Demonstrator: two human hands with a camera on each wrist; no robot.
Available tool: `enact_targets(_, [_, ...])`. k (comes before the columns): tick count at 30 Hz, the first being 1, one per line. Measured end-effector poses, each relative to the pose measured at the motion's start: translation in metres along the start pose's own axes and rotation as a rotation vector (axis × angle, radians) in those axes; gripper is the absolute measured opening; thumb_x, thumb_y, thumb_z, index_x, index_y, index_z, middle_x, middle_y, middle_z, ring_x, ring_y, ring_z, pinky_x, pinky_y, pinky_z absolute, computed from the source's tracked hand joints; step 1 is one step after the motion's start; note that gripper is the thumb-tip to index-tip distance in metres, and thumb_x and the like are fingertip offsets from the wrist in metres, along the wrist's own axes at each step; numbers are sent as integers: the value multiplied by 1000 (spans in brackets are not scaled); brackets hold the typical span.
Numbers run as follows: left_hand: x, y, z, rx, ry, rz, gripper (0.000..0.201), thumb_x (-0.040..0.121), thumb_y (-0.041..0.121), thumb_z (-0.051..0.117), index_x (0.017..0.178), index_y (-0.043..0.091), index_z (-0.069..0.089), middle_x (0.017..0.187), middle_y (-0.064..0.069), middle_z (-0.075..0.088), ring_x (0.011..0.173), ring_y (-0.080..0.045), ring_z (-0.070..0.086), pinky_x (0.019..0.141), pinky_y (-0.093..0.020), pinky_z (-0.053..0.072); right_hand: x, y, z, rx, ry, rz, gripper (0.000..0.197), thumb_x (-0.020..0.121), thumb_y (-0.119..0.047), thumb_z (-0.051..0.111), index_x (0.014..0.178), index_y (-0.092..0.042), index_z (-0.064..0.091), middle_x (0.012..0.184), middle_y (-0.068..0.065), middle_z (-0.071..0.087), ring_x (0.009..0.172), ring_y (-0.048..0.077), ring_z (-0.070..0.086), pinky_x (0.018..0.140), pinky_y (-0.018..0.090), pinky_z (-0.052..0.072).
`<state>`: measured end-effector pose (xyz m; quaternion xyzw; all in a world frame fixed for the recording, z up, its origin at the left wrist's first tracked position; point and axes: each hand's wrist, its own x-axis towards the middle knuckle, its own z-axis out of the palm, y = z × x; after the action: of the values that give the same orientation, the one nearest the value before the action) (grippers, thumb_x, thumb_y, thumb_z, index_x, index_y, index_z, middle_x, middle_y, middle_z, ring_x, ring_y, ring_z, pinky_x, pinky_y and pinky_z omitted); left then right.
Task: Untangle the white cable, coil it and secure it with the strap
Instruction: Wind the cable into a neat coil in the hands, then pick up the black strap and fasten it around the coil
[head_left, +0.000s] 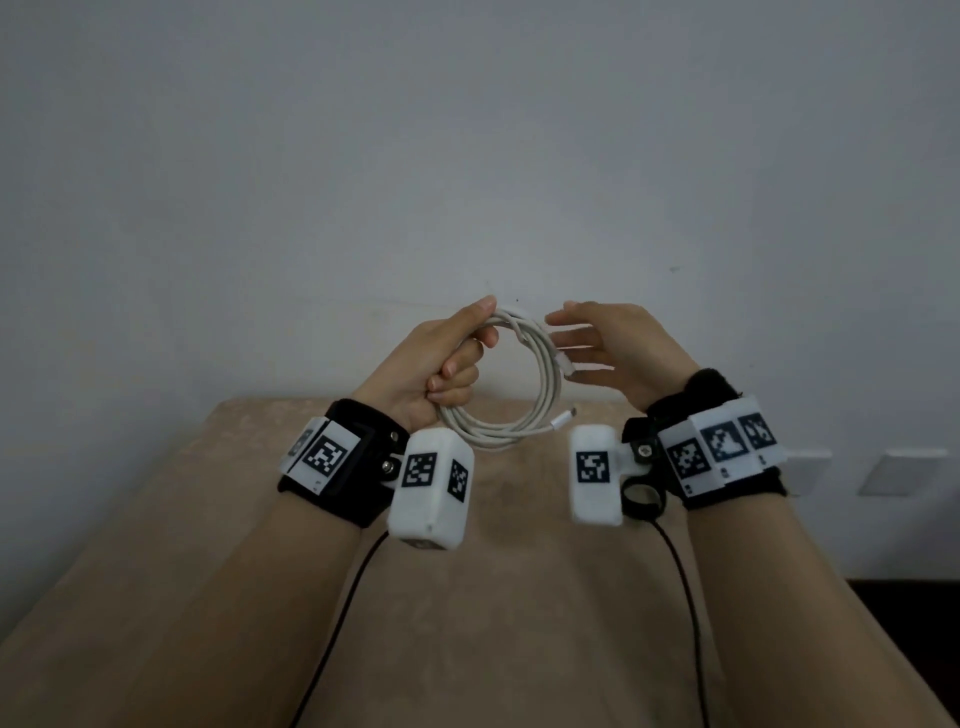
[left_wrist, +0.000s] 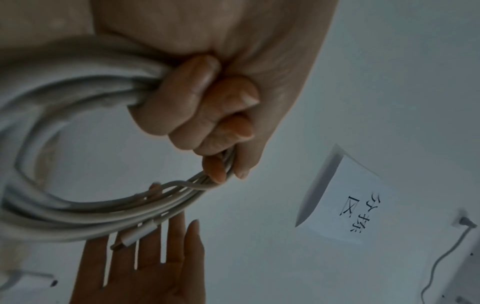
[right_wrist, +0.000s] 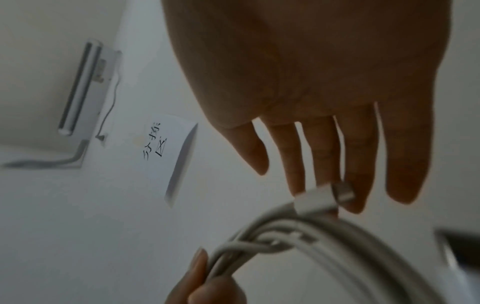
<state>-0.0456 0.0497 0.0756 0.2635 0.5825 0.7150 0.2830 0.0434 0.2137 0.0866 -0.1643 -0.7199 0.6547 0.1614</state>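
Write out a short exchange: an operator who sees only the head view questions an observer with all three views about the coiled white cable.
Operator: Is the left hand really gripping the white cable?
Observer: Yes. The left wrist view shows its fingers curled tight round the bundled strands.
Operator: Does the right hand hold the connector?
Observer: No. In the right wrist view its fingers are straight and spread, and the connector only lies against the fingertips.
Operator: Is the bundle tidy?
Observer: Not quite. The right wrist view shows one strand winding across the others just past the left fingertips.
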Motion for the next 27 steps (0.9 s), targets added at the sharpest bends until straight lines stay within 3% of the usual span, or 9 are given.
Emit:
enact_targets(5, [3,-14,34,-77,-32,-75,36,96,38,51,73,11,52,36,8,25,25,-4,18,27,-14,13,-9,11,-34,-347,129,93,17,92,-17,54,97,-7,66,81,6,65,70,17,58,61,27,46])
enact_targets(10, [16,-30,58,-67,-33,-132,36,95,38,53,74,10,53,36,8,26,25,-3,19,28,-13,14,-13,32,-60,-614,106,239,18,93,-13,51,96,-3,66,93,11,70,70,18,59,57,26,49])
enact_targets(13, [22,-35,55,2,-1,-125,36,96,37,53,73,8,54,36,7,27,26,-2,19,29,-13,14,-8,41,-62,-763,23,288,20,90,-6,53,102,0,68,98,15,70,76,22,64,68,33,56])
enact_targets(16, [25,-34,48,47,17,-114,36,96,37,53,73,8,54,37,7,26,26,-2,18,28,-13,14,-5,46,-58,-972,-126,344,25,83,-8,61,106,-7,70,103,12,70,90,25,67,83,37,56])
enact_targets(21, [26,-33,40,67,28,-95,36,95,38,54,75,8,55,36,7,26,27,-2,18,29,-14,14,-9,47,-60,-1074,-264,370,24,86,-9,61,105,-20,71,98,0,60,85,16,57,70,25,49])
enact_targets(25, [25,-32,35,52,39,-92,37,95,38,54,75,8,55,36,7,26,27,-3,18,29,-13,14,-10,47,-59,-1108,-296,362,20,87,-15,63,104,-20,71,107,0,61,100,19,58,84,28,49])
enact_targets(27, [25,-31,33,44,37,-91,37,95,39,53,75,8,55,36,7,26,26,-3,18,29,-13,14,-7,46,-59,-1075,-329,368,14,86,-18,64,98,-21,71,100,-1,64,100,19,59,87,29,49])
